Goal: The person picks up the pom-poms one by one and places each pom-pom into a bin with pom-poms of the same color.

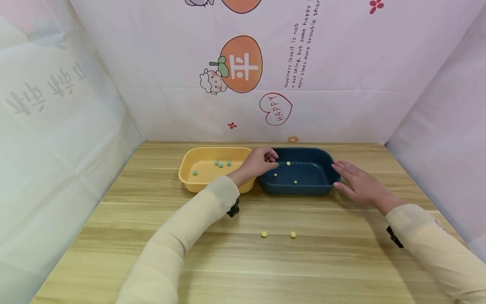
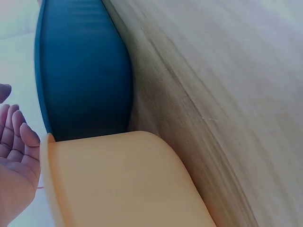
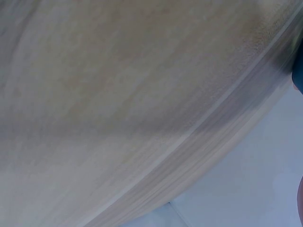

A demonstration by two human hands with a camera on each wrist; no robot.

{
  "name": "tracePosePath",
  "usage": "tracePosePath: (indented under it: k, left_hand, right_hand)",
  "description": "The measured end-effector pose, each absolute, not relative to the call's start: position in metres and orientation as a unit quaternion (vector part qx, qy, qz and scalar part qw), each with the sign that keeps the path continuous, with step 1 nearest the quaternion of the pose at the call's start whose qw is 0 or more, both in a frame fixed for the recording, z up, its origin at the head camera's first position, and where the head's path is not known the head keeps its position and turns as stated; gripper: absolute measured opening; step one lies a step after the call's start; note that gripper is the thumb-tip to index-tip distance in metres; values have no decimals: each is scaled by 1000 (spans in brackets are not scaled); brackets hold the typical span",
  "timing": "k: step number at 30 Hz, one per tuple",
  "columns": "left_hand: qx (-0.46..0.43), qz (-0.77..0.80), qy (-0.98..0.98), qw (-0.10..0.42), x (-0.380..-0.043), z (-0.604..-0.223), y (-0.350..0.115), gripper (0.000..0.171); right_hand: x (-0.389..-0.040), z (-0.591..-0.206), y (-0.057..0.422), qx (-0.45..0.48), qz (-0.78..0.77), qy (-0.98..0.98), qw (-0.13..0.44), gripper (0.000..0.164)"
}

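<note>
My left hand hovers over the left end of a dark blue tray, fingers loosely bent. The left wrist view shows its palm with nothing in it, beside the rims of both trays. At the blue tray's right end, my right hand touches the rim with fairly straight fingers, its thumb near the front corner. Inside that tray lie a yellow ball and two smaller-looking ones. Several small blue-green balls lie in the yellow tray, which my left wrist partly covers.
Nearer me on the wooden table, a yellow ball and a second yellow ball lie side by side. Behind the trays rises a printed white cloth; more cloth hangs at both sides.
</note>
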State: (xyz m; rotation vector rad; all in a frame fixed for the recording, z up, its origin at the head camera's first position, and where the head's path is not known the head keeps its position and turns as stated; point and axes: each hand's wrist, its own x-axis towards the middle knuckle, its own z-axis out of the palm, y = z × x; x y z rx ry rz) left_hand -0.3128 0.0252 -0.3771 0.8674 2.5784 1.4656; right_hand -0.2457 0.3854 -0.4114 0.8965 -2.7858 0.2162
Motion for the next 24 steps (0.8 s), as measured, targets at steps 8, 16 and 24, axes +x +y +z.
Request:
tracePosePath:
  k: [8, 16, 24]
  left_hand:
    - [313, 481, 818, 43, -296, -373, 14, 14]
    - [343, 476, 807, 69, -273, -374, 7, 13]
    - [361, 456, 808, 91, -256, -379, -1, 14]
  right_hand:
    - [-247, -412, 385, 310, 67, -942, 111, 63]
    - [-245, -414, 387, 306, 66, -944, 105, 64]
    - [-247, -414, 387, 309, 65, -942, 110, 64]
